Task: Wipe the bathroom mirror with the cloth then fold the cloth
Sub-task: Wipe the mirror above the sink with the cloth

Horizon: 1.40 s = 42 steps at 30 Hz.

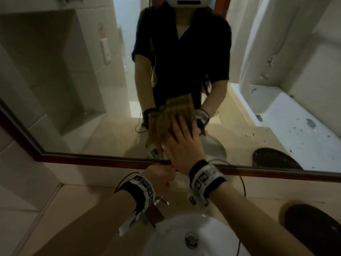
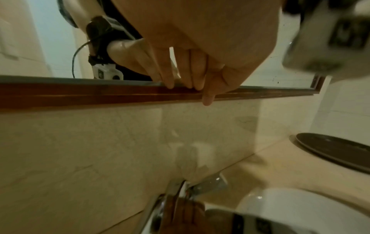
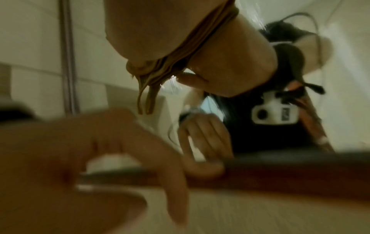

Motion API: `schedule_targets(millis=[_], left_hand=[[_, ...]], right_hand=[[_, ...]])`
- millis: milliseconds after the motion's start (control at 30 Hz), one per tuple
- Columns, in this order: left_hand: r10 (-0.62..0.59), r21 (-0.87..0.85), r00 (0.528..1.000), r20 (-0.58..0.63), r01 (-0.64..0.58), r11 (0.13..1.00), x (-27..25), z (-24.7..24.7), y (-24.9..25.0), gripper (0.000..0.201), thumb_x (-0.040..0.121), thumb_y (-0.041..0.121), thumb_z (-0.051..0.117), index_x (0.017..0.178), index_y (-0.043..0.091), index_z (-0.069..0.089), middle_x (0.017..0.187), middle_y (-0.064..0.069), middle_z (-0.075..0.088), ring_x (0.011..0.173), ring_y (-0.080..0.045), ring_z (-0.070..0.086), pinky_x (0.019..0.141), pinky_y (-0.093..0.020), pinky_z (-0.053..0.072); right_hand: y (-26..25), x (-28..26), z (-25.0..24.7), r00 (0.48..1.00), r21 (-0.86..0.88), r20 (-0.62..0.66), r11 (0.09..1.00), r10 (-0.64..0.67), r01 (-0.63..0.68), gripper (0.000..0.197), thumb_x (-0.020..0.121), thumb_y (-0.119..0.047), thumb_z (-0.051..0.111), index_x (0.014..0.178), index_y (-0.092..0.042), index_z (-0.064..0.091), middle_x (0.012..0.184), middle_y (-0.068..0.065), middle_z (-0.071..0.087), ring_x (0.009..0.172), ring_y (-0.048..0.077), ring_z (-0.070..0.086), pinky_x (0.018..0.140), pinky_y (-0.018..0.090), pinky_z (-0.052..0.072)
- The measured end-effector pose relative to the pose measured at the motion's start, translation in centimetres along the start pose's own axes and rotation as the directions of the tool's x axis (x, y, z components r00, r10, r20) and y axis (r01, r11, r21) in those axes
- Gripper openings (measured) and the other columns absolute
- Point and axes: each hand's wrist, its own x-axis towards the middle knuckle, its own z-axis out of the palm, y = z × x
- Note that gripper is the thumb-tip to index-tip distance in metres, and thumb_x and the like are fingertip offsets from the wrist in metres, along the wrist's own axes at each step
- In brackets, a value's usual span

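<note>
A brown cloth [image 1: 163,124] lies flat against the glass of the wood-framed mirror [image 1: 73,89], low in its middle. My right hand [image 1: 181,143] presses on the cloth with its fingers spread and straight. In the right wrist view the cloth [image 3: 180,52] shows as a thin bunched edge between my palm and its reflection. My left hand [image 1: 160,176] sits just below, empty, its fingertips [image 2: 170,82] resting on the mirror's bottom frame rail [image 2: 80,93]. The part of the cloth under my right palm is hidden.
A white sink [image 1: 212,230] with a chrome tap [image 1: 161,200] is set in the beige counter right below my arms. A dark round dish [image 1: 313,228] stands on the counter at the right. The mirror reflects a bathtub and tiled walls.
</note>
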Motion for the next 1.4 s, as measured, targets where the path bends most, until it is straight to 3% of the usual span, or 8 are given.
schedule_targets(millis=[200, 300, 400, 533, 700, 867, 1067, 1400], left_hand=[[0.101, 0.157, 0.988, 0.118, -0.119, 0.980, -1.1, 1.8, -2.4, 0.039, 0.092, 0.041, 0.049, 0.125, 0.021, 0.058, 0.161, 0.000, 0.007, 0.147, -0.018, 0.009, 0.117, -0.045, 0.016], [0.076, -0.055, 0.996, 0.045, -0.073, 0.996, -0.1, 1.1, -2.7, 0.051, 0.088, 0.034, 0.059, 0.135, 0.017, 0.051, 0.153, -0.005, 0.034, 0.140, -0.022, 0.031, 0.112, -0.042, 0.030], [0.112, -0.137, 0.979, 0.170, -0.089, 0.987, 0.3, 0.0, -3.3, 0.036, 0.087, 0.038, 0.056, 0.116, 0.019, 0.068, 0.155, 0.003, 0.030, 0.137, -0.019, 0.035, 0.104, -0.038, 0.040], [0.035, -0.173, 0.992, 0.123, -0.014, 0.985, 0.0, 0.4, -2.4, 0.037, 0.091, 0.020, 0.056, 0.126, 0.006, 0.059, 0.144, -0.011, 0.044, 0.133, -0.028, 0.040, 0.109, -0.037, 0.033], [0.051, -0.056, 0.984, 0.168, -0.043, 0.998, -0.8, 2.1, -2.0, 0.033, 0.098, 0.033, 0.046, 0.115, 0.012, 0.064, 0.155, 0.008, 0.021, 0.142, -0.016, 0.019, 0.116, -0.034, 0.016], [0.032, 0.034, 0.994, 0.105, -0.036, 0.999, -2.6, 4.2, -1.6, 0.034, 0.084, 0.025, 0.042, 0.105, 0.017, 0.068, 0.112, -0.003, 0.064, 0.098, -0.024, 0.062, 0.082, -0.033, 0.053], [-0.040, -0.017, 0.984, -0.172, 0.038, 0.999, -7.1, 4.7, -3.9, 0.022, 0.066, 0.028, 0.063, 0.081, 0.017, 0.074, 0.085, -0.002, 0.071, 0.072, -0.021, 0.069, 0.060, -0.028, 0.058], [-0.110, 0.038, 0.985, -0.134, 0.116, 0.992, -2.6, 2.6, -2.7, 0.024, 0.071, 0.026, 0.045, 0.057, 0.015, 0.060, 0.055, -0.003, 0.057, 0.057, -0.027, 0.058, 0.046, -0.025, 0.046]], right_hand=[[0.7, -0.7, -0.7, 0.995, 0.008, 0.064, 0.997, 0.077, -0.078, 0.046, 0.093, -0.045, 0.039, 0.125, -0.021, 0.059, 0.148, 0.012, 0.039, 0.141, 0.031, 0.021, 0.118, 0.047, -0.001], [2.8, 2.8, -4.2, 0.971, 0.018, -0.160, 0.984, 0.180, -0.180, 0.044, 0.095, -0.042, 0.041, 0.127, -0.017, 0.057, 0.153, 0.021, 0.028, 0.143, 0.036, 0.012, 0.117, 0.055, 0.007], [4.3, 8.0, -8.6, 0.866, 0.109, -0.413, 0.959, 0.284, -0.262, 0.043, 0.097, -0.037, 0.042, 0.134, -0.020, 0.054, 0.152, 0.030, 0.025, 0.142, 0.047, 0.015, 0.115, 0.061, 0.012], [2.9, 10.3, -9.6, 0.791, 0.146, -0.522, 0.947, 0.319, -0.285, 0.044, 0.098, -0.037, 0.044, 0.140, -0.026, 0.050, 0.148, 0.032, 0.030, 0.139, 0.052, 0.021, 0.113, 0.062, 0.011], [-0.8, 2.2, -1.0, 0.993, 0.051, -0.100, 0.997, -0.060, 0.065, 0.043, 0.091, -0.044, 0.048, 0.132, -0.031, 0.056, 0.153, 0.015, 0.032, 0.140, 0.037, 0.019, 0.115, 0.057, 0.001], [-2.3, -8.4, 7.2, 0.918, 0.105, 0.364, 0.986, -0.157, 0.127, 0.051, 0.091, -0.047, 0.032, 0.129, -0.026, 0.059, 0.151, 0.005, 0.039, 0.137, 0.027, 0.025, 0.116, 0.047, 0.004], [-4.8, -8.6, 10.0, 0.922, 0.147, 0.327, 0.975, -0.209, 0.168, 0.051, 0.091, -0.044, 0.044, 0.130, -0.013, 0.056, 0.148, 0.011, 0.042, 0.138, 0.030, 0.031, 0.115, 0.049, 0.016], [-3.1, -10.6, 10.3, 0.921, 0.268, 0.260, 0.938, -0.289, 0.218, 0.056, 0.082, -0.033, 0.039, 0.132, -0.012, 0.054, 0.144, 0.011, 0.041, 0.129, 0.029, 0.040, 0.114, 0.044, 0.021]])
